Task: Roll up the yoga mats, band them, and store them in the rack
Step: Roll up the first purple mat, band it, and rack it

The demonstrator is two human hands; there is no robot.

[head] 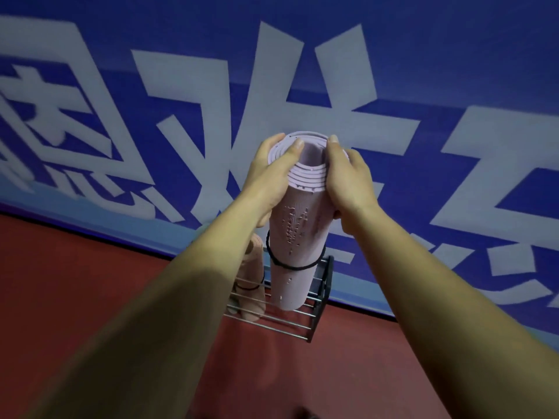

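A rolled lilac yoga mat [295, 237] stands upright with its lower end inside the metal rack [322, 294]. A black band [295, 265] circles the roll about halfway down. My left hand [272, 173] grips the top of the roll from the left, thumb over the rim. My right hand [348, 179] grips it from the right, thumb on the rim too. A second rolled mat [252, 267], peach-coloured with its own black band, stands in the rack to the left, partly hidden by my left forearm.
The rack sits on a red floor [75, 282] against a blue wall banner [423, 86] with large pale characters. A dark object [307, 414] shows at the bottom edge.
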